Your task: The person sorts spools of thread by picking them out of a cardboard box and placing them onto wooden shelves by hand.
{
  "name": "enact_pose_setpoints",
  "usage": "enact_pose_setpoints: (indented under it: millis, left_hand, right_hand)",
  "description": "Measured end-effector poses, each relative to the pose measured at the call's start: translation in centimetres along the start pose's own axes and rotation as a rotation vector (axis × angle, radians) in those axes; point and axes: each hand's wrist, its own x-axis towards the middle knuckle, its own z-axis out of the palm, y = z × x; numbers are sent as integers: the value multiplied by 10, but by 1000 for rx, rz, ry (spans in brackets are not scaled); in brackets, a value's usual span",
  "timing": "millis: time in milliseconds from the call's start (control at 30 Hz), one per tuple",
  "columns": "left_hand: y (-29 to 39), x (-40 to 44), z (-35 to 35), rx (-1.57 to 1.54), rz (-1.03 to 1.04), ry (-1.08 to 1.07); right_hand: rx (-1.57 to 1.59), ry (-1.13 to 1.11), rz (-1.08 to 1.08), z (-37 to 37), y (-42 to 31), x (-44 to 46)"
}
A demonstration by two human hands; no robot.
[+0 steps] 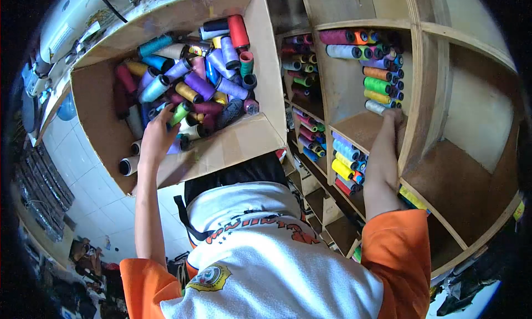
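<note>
My left hand reaches into a cardboard box heaped with thread spools of many colours. Its thumb and fingers close around the lower end of a bright green thread spool. Next to the hand lie a light blue spool and several pale ones. On the other side, my right hand is inside a wooden shelf compartment, at the bottom of a stack of spools. A whitish spool lies right beside it. The fingers of that hand are mostly hidden, so their grip does not show.
Wooden shelf dividers stand close around my right arm. More stacked spools fill the compartment below, and further stacks sit to the left. A tiled floor shows beyond the box at left.
</note>
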Motion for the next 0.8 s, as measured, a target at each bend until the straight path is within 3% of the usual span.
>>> enact_pose_setpoints:
  millis: [100,167,233,300,400,567,667,700,800]
  left_hand:
    - [-23,5,4,145,36,52]
    - [-31,13,0,255,-52,64]
    - [-42,27,-3,273,-47,19]
    - [-55,43,2,482,27,-44]
    - [-46,57,16,523,96,-221]
    - [-76,57,66,1041,-10,-158]
    - [-81,57,60,987,-39,-188]
    - [-89,54,57,978,122,-154]
    - [-103,59,47,924,284,-178]
  right_hand:
    - [-23,17,-49,-29,-6,-22]
    - [63,45,-181,-59,-22,-71]
    - [158,97,-324,-77,-33,-107]
    - [240,151,-435,-86,-40,-130]
    - [427,184,-461,-103,-58,-187]
    - [452,88,-597,-128,-73,-266]
    - [572,3,-737,-129,-73,-297]
    - [642,37,-824,-121,-74,-301]
    - [888,-5,-912,-109,-81,-317]
